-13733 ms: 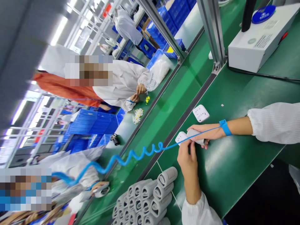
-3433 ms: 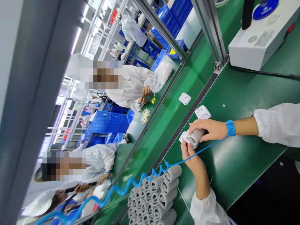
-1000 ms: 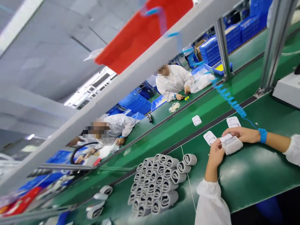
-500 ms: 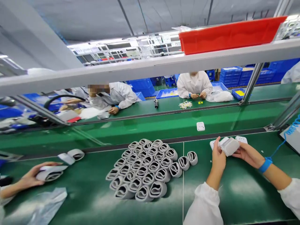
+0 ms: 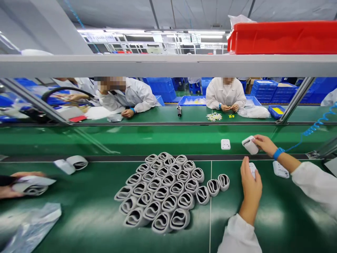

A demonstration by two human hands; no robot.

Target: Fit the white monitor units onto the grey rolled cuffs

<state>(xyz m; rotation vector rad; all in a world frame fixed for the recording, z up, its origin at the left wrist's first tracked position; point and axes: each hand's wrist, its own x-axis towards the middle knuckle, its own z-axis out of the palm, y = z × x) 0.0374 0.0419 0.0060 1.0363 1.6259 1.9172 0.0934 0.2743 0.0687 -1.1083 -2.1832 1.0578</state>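
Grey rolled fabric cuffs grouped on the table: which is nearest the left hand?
The rightmost grey rolled fabric cuff, nearest the left hand; it alone of the group sits wholly right of the thin white tabletop line.

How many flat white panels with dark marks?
3: one panel on the bright green strip, a second behind the left hand, a third by the right forearm. More may be hidden.

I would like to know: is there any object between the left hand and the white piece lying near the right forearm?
Nothing visible stands between the left hand and the white piece, only green table. The right forearm hides part of the piece in this view, however.
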